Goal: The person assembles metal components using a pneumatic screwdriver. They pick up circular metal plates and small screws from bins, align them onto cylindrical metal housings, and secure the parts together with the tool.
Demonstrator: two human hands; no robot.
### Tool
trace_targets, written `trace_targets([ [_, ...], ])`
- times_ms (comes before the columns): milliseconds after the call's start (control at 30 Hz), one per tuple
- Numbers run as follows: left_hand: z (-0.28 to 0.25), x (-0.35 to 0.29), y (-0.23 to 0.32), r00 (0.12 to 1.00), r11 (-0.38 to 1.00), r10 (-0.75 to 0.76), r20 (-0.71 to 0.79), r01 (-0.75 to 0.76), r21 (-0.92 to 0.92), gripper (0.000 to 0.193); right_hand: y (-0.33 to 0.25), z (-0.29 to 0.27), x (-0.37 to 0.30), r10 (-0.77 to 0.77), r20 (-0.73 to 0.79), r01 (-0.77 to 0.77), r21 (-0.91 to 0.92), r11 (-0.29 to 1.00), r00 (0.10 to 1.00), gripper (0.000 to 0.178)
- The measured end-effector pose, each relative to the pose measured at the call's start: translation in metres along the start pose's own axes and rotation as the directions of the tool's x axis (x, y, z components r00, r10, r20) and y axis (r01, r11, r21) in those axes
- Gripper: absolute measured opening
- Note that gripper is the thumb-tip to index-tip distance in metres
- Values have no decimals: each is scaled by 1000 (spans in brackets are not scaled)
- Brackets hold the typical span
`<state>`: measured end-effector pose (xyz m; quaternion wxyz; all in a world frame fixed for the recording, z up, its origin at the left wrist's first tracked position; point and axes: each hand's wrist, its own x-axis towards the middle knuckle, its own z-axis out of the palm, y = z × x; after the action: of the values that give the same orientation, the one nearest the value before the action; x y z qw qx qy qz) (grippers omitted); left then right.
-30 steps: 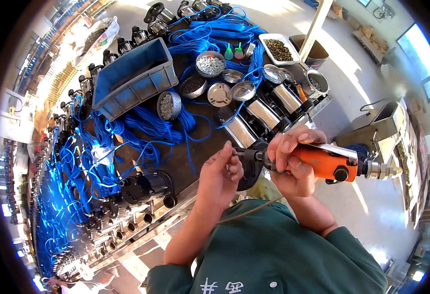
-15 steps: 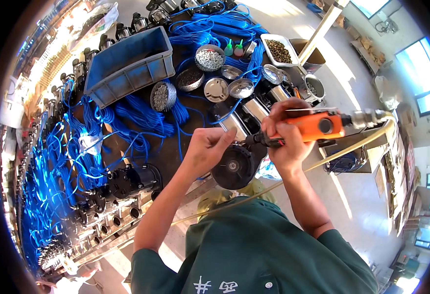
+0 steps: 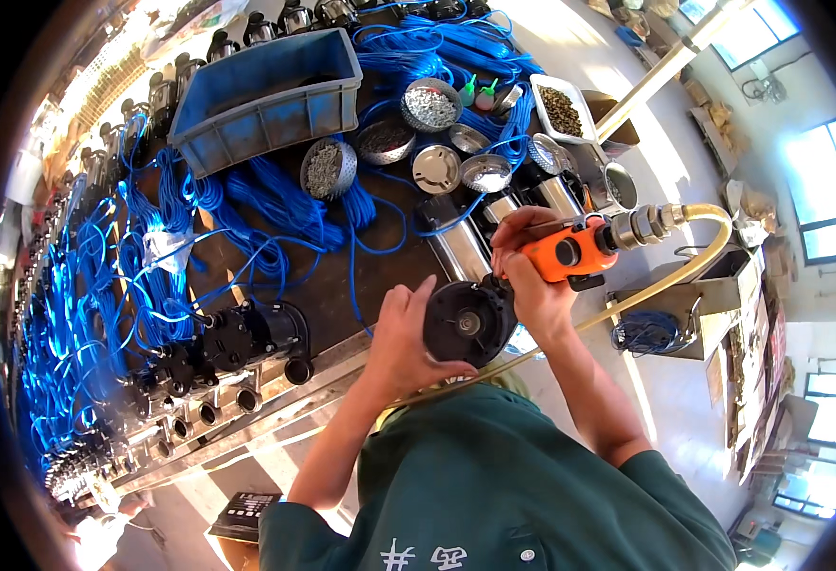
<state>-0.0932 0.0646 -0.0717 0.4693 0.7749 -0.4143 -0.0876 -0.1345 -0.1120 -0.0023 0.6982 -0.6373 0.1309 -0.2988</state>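
Left hand point(image 3: 401, 341): thumb and fingers spread wide, gripping the left rim of a black round ribbed housing point(image 3: 445, 341), held before the torso near the table edge. Right hand point(image 3: 540, 293): fingers curled around an orange cylindrical power tool point(image 3: 580, 249), nose meeting housing's upper right; forearm angled up-left.

Blue plastic bin point(image 3: 280, 129), pale post point(image 3: 664, 78), bright window point(image 3: 832, 181)

The left grip point(image 3: 405, 341) now cups the black housing point(image 3: 445, 322).
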Motion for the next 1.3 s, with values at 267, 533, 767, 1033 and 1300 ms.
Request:
trace_targets([
  [267, 13, -11, -7, 1000, 1000, -18, -19, 18, 21, 104, 11, -1, -8, -16, 71, 21, -77, 997, 997, 19],
  [533, 11, -13, -1, 998, 998, -54, -42, 52, -37, 97, 3, 6, -12, -85, 72, 90, -71, 993, 994, 29],
  [767, 3, -46, -34, 589, -58, -773, 235, 304, -951, 27, -31, 3, -42, -186, -82, 189, 32, 981, 979, 35],
  [1033, -14, -46, 21, 783, -154, -518, 344, 310, -938, 24, -38, 10, -65, -205, -174, 264, 468, 844, 963, 36],
  [1300, -9, -32, 44, 746, -174, -479, 462, 436, -883, 32, -38, 16, -78, -138, -85, 162, 522, 837, 987, 38],
])
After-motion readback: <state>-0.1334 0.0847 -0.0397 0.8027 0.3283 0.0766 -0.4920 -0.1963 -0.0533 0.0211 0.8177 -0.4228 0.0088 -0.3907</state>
